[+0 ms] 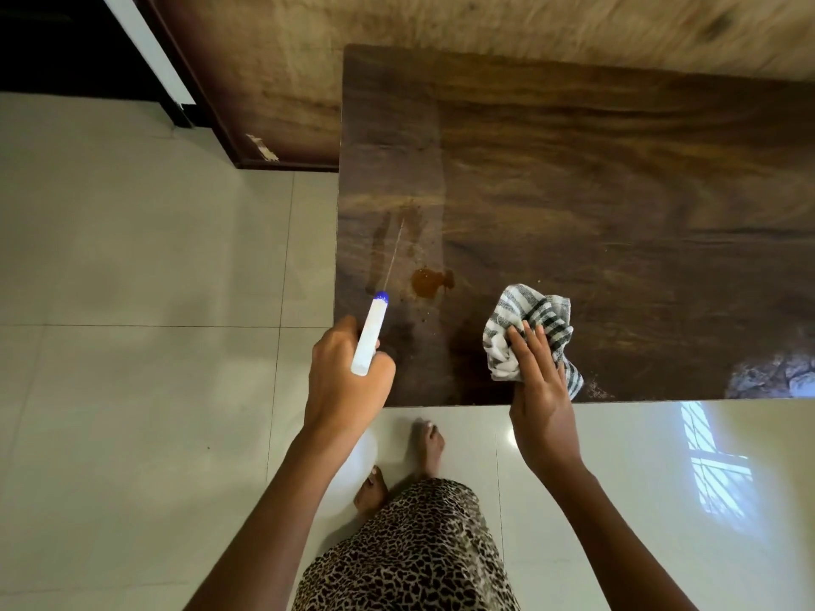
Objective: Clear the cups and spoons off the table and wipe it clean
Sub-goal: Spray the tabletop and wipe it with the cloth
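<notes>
A dark wooden table fills the upper right. Near its front left corner lies a brown liquid stain with small splatter around it. My left hand grips a white spray bottle with a blue nozzle, aimed over the table's left edge; a thin jet of spray leaves the nozzle. My right hand presses a crumpled white cloth with dark stripes onto the tabletop near the front edge, to the right of the stain. No cups or spoons are in view.
Glossy pale floor tiles surround the table on the left and front. A wooden wall panel and a dark door frame stand behind. My bare feet stand at the table's front edge.
</notes>
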{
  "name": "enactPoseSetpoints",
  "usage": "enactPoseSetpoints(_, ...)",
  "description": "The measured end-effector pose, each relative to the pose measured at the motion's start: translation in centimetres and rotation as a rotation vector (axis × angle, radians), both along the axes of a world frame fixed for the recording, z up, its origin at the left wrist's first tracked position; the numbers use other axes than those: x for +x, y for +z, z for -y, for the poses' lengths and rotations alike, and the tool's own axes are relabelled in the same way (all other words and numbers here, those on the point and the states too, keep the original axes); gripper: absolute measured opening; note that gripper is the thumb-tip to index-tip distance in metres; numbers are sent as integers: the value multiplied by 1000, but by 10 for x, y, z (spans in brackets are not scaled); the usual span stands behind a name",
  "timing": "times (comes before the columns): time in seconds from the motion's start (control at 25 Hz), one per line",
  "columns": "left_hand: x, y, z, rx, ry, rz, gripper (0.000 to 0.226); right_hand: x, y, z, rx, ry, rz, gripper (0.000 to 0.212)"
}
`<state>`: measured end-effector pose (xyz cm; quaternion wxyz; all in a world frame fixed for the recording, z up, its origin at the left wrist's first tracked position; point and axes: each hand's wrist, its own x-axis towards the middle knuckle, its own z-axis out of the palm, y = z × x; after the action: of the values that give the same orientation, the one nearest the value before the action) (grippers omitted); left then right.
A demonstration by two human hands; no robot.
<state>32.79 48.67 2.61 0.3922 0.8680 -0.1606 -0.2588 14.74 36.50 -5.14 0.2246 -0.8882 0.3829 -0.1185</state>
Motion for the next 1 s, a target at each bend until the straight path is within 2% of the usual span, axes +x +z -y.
enactPoseSetpoints(0.16, 16, 7, 0, -178, -14, 89, 14, 9, -10, 26, 111, -38, -20, 65)
enactPoseSetpoints(0.32, 38, 17, -6, -269, 75, 221, 27, 29, -31, 65, 316, -234, -166, 52)
enactPoseSetpoints(0.44, 49, 16, -16, -266, 127, 310, 31, 50, -51, 61, 241, -259, -438, 52)
enactPoseSetpoints(0.52, 55, 9, -27, -248, 199, 328, 28, 70, -55, 40, 220, -256, -460, 52)
enactPoseSetpoints(0.64, 58, -3, -49, -185, 312, 319, 39, 107, -54, -11, 161, -23, -496, 53)
enactPoseSetpoints(0.76, 50, -8, -65, -160, 354, 303, 43, 128, -55, -76, 2, 383, -552, 54)
enactPoseSetpoints(0.88, 42, -7, -78, -140, 366, 265, 42, 102, -65, -102, -144, 763, -500, 59)
enactPoseSetpoints(0.92, 41, -5, -83, -126, 368, 255, 41, 85, -70, -95, -194, 770, -454, 61)
enactPoseSetpoints(1.0, 40, -2, -90, -118, 351, 250, 42, 48, -75, -65, -209, 636, -459, 57)
